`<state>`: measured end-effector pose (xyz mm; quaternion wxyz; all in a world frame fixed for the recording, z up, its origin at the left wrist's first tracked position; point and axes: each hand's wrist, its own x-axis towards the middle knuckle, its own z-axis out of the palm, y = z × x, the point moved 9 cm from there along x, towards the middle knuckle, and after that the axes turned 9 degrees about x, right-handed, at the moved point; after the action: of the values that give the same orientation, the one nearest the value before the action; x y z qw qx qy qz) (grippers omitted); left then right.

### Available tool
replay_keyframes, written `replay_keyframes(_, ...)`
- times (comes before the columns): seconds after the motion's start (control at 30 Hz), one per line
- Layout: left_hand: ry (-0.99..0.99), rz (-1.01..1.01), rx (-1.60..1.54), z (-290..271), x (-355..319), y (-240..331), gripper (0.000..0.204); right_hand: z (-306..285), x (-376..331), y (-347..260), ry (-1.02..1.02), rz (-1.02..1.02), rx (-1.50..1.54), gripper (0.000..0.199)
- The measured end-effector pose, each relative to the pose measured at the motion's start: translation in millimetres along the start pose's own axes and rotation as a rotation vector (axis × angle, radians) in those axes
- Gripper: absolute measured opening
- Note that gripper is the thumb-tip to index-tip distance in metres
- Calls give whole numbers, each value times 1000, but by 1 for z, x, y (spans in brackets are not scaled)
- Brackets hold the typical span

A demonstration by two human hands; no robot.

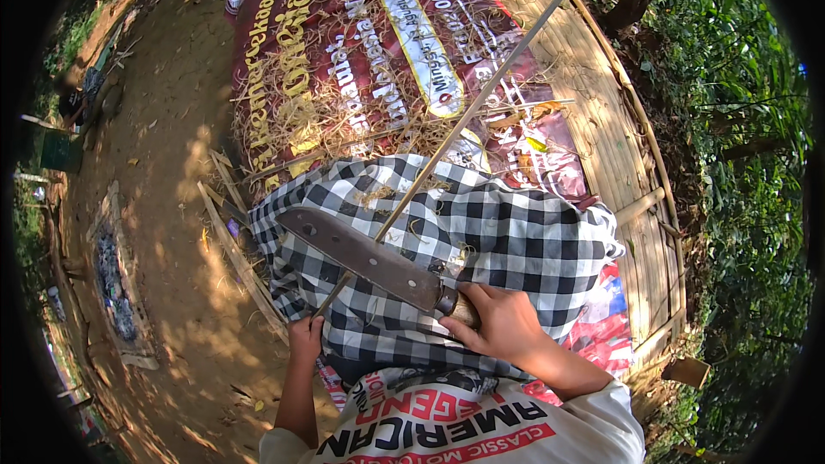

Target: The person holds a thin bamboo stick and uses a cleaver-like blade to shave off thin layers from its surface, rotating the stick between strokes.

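Note:
My right hand (507, 326) is closed around the wooden handle of a machete with a broad, dark blade (369, 259). That blade points to the upper left and crosses over a long, thin bamboo strip (468, 116). At the strip's near end, my left hand (305, 339) grips it with closed fingers. From there the strip slants away to the far right. A black-and-white checked cloth (524, 228) covers my lap beneath both. Some curly shavings (378, 198) lie on the cloth.
Ahead, a red printed banner (563, 167) strewn with pale shavings (318, 60) covers part of a bamboo-slat platform (606, 94). Wooden poles (236, 258) edge its left side. Bare earth (172, 206) and an ash-filled pit (112, 283) lie left; leafy plants (748, 198) grow at right.

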<state>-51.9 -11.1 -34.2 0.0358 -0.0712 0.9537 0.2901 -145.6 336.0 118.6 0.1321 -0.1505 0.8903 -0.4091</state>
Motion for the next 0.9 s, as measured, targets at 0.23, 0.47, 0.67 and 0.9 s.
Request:
replay_keyframes(0.23, 36, -24, 103, -6, -4, 0, 40, -23, 29, 10, 15, -177, -427, 53)
replay_keyframes(0.47, 78, 3, 150, -10, -5, 9, 40, -16, 48, 35, -95, -173, -475, 52)
replay_keyframes(0.67, 87, -1, 162, -10, -6, 7, 40, -73, 68, 82, 40, 23, -477, 50)
replay_keyframes(0.9, 89, -2, 187, -13, -7, 12, 39, -68, 71, 62, 34, 43, -430, 48)
